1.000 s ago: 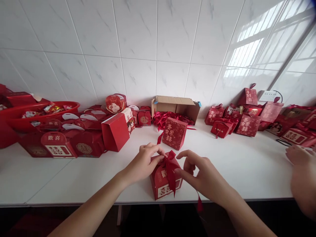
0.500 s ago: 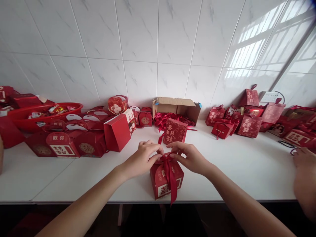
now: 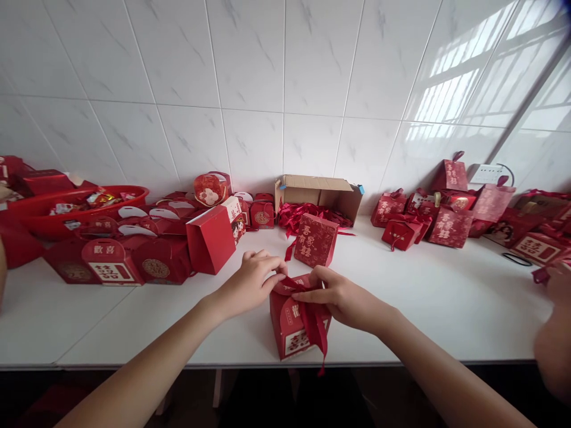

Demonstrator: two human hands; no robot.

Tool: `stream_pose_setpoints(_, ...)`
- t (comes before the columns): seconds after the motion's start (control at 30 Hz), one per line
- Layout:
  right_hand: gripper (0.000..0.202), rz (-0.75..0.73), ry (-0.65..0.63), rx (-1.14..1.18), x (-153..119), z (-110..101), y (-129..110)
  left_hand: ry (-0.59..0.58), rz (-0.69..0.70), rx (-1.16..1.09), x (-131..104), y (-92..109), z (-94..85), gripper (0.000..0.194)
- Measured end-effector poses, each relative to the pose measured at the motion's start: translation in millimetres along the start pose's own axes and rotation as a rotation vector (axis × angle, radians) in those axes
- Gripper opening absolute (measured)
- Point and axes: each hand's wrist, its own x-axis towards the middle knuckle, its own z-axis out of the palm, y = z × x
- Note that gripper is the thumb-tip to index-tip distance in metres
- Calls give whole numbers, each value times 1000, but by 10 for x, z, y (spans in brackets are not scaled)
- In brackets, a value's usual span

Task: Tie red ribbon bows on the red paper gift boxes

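A red gift box (image 3: 288, 324) with white-and-gold print stands near the table's front edge. A dark red ribbon (image 3: 316, 324) lies over its top, and its tails hang down the front. My left hand (image 3: 254, 282) pinches one part of the ribbon at the box's upper left. At the upper right, my right hand (image 3: 341, 294) has its fingers closed on the ribbon over the lid. Just behind stands another red box (image 3: 314, 239) with gold characters.
Red boxes (image 3: 163, 264) and a red basin (image 3: 27, 220) of sweets fill the left. An open carton (image 3: 321, 182) of ribbons stands at the wall. Bagged boxes (image 3: 450, 226) and a person's hand (image 3: 559, 285) are at right.
My right hand has shifted left and down over the lid. My left hand has moved slightly left, drawing ribbon outward. The tails swung right. The other person's hand now has something red.
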Motion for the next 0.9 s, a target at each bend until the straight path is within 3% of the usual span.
stream_pose_setpoints(0.23, 36, 5, 39, 50, -33, 34, 14, -141, 2, -326, 8, -54, -12, 19)
stream_pose_setpoints(0.47, 35, -2, 43, 105, -28, 46, 15, -331, 16, -363, 2, -9, -29, 26)
stream_pose_setpoints(0.73, 34, -17, 53, 95, -28, 38, -9, -245, -8, -381, 77, -62, 30, 27)
stream_pose_setpoints(0.9, 35, -36, 96, 94, -50, 22, -9, -187, -39, -565, 119, -52, 91, 29)
